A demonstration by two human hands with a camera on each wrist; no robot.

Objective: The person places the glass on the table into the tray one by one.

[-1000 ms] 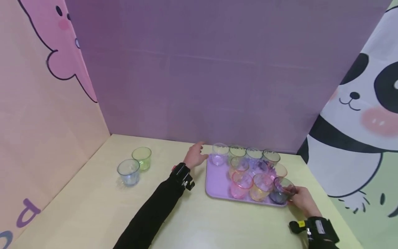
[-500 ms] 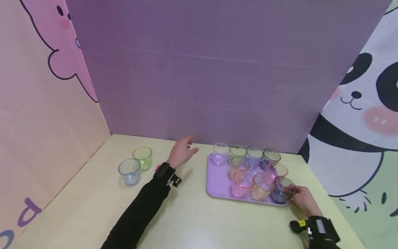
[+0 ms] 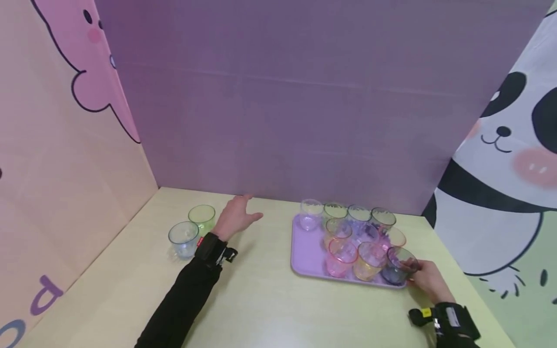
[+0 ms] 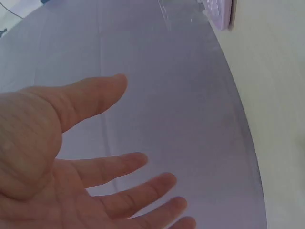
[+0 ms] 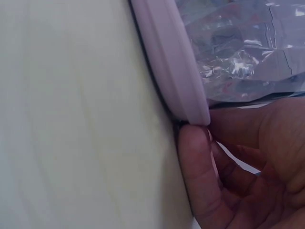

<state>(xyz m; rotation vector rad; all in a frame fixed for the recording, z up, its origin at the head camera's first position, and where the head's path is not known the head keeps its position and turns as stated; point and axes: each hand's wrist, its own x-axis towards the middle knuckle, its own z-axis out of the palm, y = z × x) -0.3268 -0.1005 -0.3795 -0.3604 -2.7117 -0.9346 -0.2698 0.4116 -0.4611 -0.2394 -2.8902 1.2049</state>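
A purple tray (image 3: 306, 261) on the table bears several tinted clear cups. Among them are a pink cup (image 3: 339, 263), a yellow cup (image 3: 366, 268) and a dark grey cup (image 3: 393, 273) along the front. My right hand (image 3: 431, 280) is at the tray's front right corner, beside the dark grey cup. In the right wrist view its thumb and finger pinch the tray rim (image 5: 183, 71). My left hand (image 3: 235, 217) hovers with spread fingers, holding nothing, just right of a green cup (image 3: 200, 212). A blue cup (image 3: 183, 241) stands beside the green one.
The cream table (image 3: 261, 299) meets a purple back wall (image 3: 261, 121). A pale pink panel (image 3: 78, 183) rises at the left and a panda-print panel (image 3: 500, 193) at the right.
My left hand has moved left, from beside the tray's left edge toward the green and blue cups. The right hand has stayed at the tray's corner.
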